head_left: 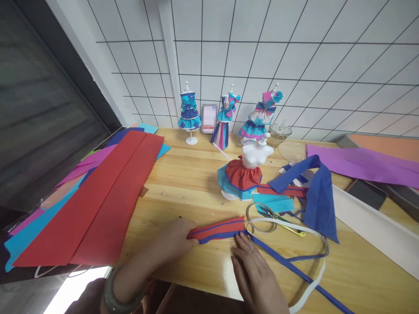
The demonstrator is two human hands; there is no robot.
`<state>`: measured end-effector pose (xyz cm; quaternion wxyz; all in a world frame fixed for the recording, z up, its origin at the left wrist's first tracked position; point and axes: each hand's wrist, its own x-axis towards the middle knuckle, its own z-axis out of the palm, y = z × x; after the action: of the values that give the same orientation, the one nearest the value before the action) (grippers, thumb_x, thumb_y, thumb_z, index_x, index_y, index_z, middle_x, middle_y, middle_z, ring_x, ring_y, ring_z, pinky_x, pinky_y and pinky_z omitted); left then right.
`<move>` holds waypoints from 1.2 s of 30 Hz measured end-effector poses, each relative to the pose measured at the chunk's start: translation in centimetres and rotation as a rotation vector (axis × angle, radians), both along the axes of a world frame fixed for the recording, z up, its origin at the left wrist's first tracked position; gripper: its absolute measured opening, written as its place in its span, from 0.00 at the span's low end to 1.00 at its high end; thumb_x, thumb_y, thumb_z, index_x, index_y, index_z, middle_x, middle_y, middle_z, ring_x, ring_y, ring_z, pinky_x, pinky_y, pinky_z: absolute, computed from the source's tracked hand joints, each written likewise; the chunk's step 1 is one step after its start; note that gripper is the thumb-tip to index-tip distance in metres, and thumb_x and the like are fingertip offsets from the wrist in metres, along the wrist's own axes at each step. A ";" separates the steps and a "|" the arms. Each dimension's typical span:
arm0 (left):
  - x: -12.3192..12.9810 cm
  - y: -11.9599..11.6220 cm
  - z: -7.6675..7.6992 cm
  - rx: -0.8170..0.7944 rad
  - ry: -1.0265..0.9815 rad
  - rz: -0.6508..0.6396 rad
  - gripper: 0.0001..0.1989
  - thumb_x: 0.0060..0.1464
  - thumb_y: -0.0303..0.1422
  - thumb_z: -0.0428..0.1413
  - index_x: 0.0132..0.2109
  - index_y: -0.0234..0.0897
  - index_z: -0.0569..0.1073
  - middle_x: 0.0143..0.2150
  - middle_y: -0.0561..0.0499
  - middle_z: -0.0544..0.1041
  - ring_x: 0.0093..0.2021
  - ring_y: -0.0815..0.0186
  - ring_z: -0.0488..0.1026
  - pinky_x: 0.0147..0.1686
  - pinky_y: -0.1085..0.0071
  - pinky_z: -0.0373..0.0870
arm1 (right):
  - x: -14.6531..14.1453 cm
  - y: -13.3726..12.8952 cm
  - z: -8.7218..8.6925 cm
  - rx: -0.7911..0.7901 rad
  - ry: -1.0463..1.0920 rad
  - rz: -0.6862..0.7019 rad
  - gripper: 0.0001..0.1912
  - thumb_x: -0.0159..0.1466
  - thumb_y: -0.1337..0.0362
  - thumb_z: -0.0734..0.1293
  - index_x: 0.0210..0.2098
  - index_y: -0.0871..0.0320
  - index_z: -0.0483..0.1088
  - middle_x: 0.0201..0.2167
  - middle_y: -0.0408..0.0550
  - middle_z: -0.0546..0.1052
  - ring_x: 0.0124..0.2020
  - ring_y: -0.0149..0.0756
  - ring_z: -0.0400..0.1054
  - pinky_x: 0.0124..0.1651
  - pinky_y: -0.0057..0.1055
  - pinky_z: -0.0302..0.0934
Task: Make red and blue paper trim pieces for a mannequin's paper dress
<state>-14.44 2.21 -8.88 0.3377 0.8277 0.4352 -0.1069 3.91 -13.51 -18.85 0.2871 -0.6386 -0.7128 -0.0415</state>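
Observation:
My left hand (181,235) is closed on the left end of a red strip (218,227) with blue stripes, which looks like paper or cloth and lies across the table. My right hand (257,272) rests with fingers stretched flat, fingertips touching the strip's lower right end. From there a narrow blue strip (281,260) runs down to the right, crossed by a white band (316,281). Just beyond the strip stands a small white dress form (257,155) in a red and light-blue skirt (244,175). A ring-shaped roll (253,206) lies beside the strip's right end.
Large red sheets (114,196) cover other coloured sheets at the left. Several dressed miniature forms (190,109) line the back wall near a glass bowl (279,133). At right lie blue material (322,196), a yellow-handled tool (296,231), a purple sheet (363,165) and a dark phone (366,194).

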 end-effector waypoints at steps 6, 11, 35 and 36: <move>-0.5 0.3 -0.6 -0.136 -0.041 -0.023 0.08 0.42 0.37 0.53 0.27 0.36 0.70 0.24 0.55 0.67 0.25 0.68 0.63 0.23 0.73 0.49 | 0.2 -0.2 0.7 -0.001 0.076 0.036 0.10 0.63 0.69 0.60 0.45 0.59 0.66 0.51 0.57 0.72 0.56 0.43 0.63 0.52 0.41 0.65; -0.7 0.0 -1.4 -0.243 -0.002 0.011 0.10 0.40 0.39 0.54 0.24 0.35 0.67 0.20 0.57 0.58 0.23 0.71 0.56 0.22 0.73 0.47 | 1.4 -0.9 2.8 0.052 0.157 0.071 0.09 0.64 0.68 0.59 0.43 0.59 0.66 0.46 0.55 0.73 0.50 0.39 0.67 0.48 0.34 0.66; 0.6 0.5 0.2 -0.929 -0.421 0.094 0.10 0.39 0.35 0.60 0.25 0.33 0.71 0.20 0.55 0.69 0.22 0.72 0.63 0.25 0.76 0.59 | 7.0 -1.1 1.3 -0.077 0.076 -0.150 0.07 0.65 0.63 0.60 0.42 0.56 0.66 0.33 0.49 0.74 0.35 0.39 0.68 0.38 0.37 0.62; 0.7 0.6 0.2 -0.945 -0.432 0.088 0.10 0.39 0.36 0.61 0.25 0.33 0.71 0.20 0.55 0.69 0.21 0.72 0.63 0.24 0.76 0.59 | 6.9 -1.1 1.4 -0.074 0.075 -0.147 0.08 0.65 0.63 0.60 0.42 0.56 0.66 0.33 0.49 0.74 0.35 0.39 0.68 0.38 0.37 0.62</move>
<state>-13.71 2.80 -8.68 0.7608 0.5689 0.2945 -0.1042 10.84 -14.56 -17.46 0.2861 -0.7005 -0.6537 -0.0122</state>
